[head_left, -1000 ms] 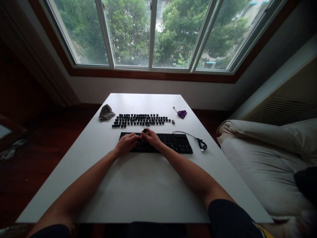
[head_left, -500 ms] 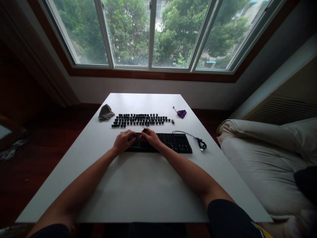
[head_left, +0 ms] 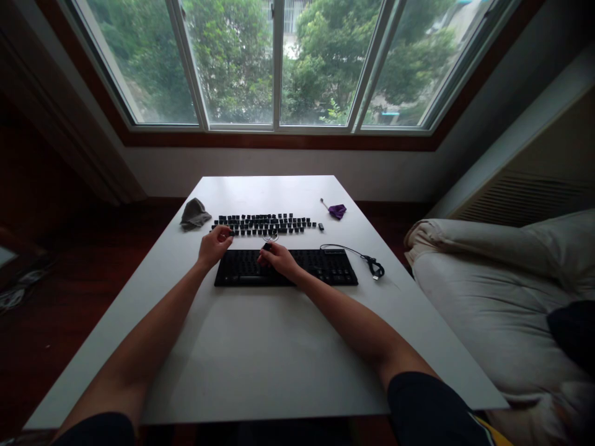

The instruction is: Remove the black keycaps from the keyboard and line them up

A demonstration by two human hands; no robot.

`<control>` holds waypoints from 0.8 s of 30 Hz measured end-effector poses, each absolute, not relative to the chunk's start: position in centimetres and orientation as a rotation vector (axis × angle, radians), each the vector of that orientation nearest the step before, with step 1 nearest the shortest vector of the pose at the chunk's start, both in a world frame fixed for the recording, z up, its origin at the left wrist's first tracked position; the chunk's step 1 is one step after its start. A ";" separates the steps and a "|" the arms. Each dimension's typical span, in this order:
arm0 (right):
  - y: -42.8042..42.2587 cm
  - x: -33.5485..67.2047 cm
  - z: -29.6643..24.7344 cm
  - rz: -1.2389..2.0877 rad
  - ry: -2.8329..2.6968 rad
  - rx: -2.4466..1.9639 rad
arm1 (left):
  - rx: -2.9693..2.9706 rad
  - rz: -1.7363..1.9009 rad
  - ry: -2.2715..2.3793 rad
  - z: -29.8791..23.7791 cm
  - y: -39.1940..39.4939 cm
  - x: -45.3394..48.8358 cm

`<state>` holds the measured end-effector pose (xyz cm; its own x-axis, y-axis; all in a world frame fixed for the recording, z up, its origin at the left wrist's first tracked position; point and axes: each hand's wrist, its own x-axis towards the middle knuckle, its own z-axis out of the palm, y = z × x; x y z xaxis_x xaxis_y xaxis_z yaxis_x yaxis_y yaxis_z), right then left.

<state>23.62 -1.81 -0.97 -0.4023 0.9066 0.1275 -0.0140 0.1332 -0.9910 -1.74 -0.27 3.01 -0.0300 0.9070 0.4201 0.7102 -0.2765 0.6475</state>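
Observation:
A black keyboard (head_left: 320, 266) lies across the middle of the white table (head_left: 279, 347). Behind it, several loose black keycaps (head_left: 264, 223) are laid out in rows. My left hand (head_left: 212, 246) hovers at the left end of those rows, fingers pinched on a small black keycap. My right hand (head_left: 279, 258) rests on the keyboard's upper middle, closed on a small wire keycap puller whose loop pokes out toward the keycap rows.
A grey cloth (head_left: 194, 214) lies at the table's back left, a purple cloth with a thin stick (head_left: 335, 210) at the back right. The keyboard's cable (head_left: 367, 259) coils right of it. A white cushioned seat (head_left: 502, 297) stands to the right. Windows fill the far wall.
My left hand has lifted off the keyboard's left part and moved back and left to the keycap rows with a keycap. The right hand stays on the keyboard with the puller.

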 end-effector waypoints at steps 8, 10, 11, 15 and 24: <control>-1.7 23.8 -1.1 1.371 -1.619 -0.864 | 2.011 1.218 1.808 3.3 3.1 -2.8; -1.7 23.8 -1.1 1.363 -1.627 -0.864 | 2.082 1.131 1.802 3.1 3.5 -2.8; -1.7 23.8 -1.0 1.361 -1.630 -0.866 | 2.139 1.075 1.802 2.9 3.6 -2.8; -1.8 23.8 -0.9 1.357 -1.638 -0.871 | 2.367 0.878 1.888 1.9 3.9 -2.4; -1.8 23.8 -1.0 1.373 -1.621 -0.889 | 2.409 0.717 1.964 0.5 5.1 -2.2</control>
<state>23.78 -1.77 -1.02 -0.4197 0.8969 0.1392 0.0098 0.1578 -0.9874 -2.16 5.11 0.48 0.1412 0.9184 0.3695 0.9404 -0.2411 0.2399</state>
